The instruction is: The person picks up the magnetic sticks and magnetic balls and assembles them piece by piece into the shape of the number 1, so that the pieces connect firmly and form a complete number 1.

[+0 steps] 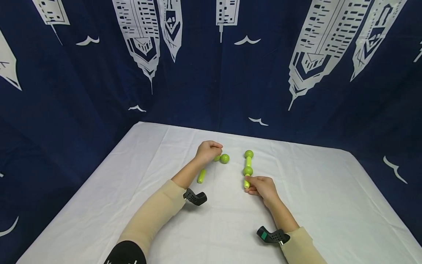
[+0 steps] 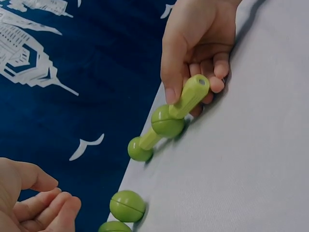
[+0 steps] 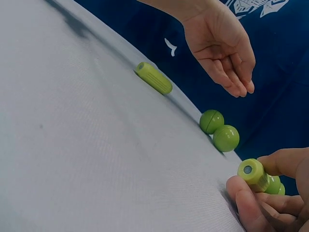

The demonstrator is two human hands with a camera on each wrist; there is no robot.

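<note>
The right hand point(image 1: 265, 187) pinches the end rod point(image 1: 247, 184) of the green chain point(image 1: 248, 161), right of two loose balls point(image 1: 225, 158) that the left hand point(image 1: 208, 151), loosely bent and empty, could roll across the table point(image 1: 329, 198) by brushing past.

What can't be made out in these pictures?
Head view: left loose glossy green ball, partly behind the left hand.
Left wrist: same ball, cut off by the bottom edge.
Right wrist: nearer joined green ball, partly behind the ribbed yellow-green rod in the right hand.
</note>
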